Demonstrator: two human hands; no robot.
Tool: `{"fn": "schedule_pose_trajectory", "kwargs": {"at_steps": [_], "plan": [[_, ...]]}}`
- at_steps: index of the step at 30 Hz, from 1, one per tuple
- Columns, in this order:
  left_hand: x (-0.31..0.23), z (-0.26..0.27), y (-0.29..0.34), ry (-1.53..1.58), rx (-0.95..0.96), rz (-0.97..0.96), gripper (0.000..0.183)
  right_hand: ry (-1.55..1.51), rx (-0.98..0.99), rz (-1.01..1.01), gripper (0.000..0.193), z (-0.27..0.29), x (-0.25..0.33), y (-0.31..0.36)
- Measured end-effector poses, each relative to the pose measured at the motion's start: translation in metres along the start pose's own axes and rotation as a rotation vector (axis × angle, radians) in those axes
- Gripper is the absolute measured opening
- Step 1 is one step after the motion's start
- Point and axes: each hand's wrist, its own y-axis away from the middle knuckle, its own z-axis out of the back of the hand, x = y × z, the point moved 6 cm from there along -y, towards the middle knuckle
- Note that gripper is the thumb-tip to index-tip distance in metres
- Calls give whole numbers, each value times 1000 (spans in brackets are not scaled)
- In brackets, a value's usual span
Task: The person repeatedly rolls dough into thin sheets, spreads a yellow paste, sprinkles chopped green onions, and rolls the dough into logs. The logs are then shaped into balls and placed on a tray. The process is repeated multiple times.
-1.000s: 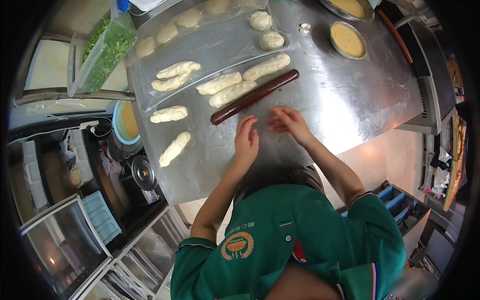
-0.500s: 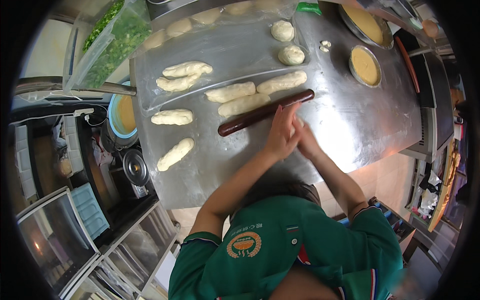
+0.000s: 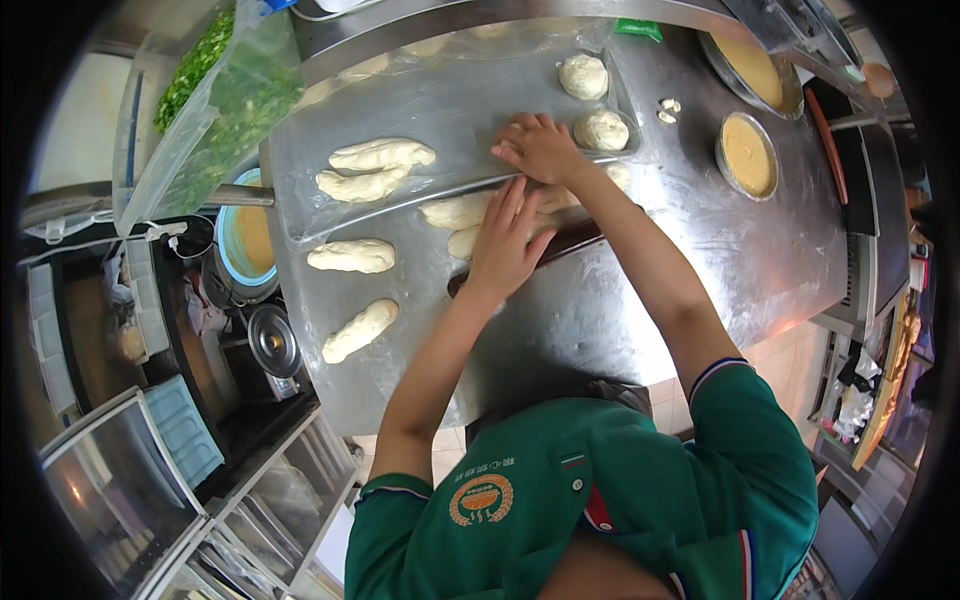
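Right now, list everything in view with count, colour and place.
Dough logs: four, cream, table's left; others partly hidden beneath the hands
Dough balls: two, cream, back
Rolling pin: one, dark brown, partly covered, centre
Bowls: two, silver, yellow contents, back right
Small bits: few, white, beside bowls
Packet: one, green, back
Container: one, clear, chopped greens inside, back left
Basin: one, blue, left
Pot lid: one, dark, left
Table: one, grey metal, centre
Shirt: one, green, bottom
Left hand, right hand: bare, centre
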Motion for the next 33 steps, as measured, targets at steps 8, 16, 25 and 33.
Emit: {"fn": "schedule_pose_trajectory", "kwargs": {"at_steps": [8,16,25,33], "plan": [[-24,19,211,-237,351,232,119,-265,-247,305,43,55,17,241],[-54,-51,131,-246,311,158,123,52,17,-33,63,6,-60,396],[-121,-147,39,-344,273,174,116,472,-295,-790,94,118,-390,467],[-158,-246,-42,-358,116,265,107,238,-473,-774,75,169,-552,459]]}}
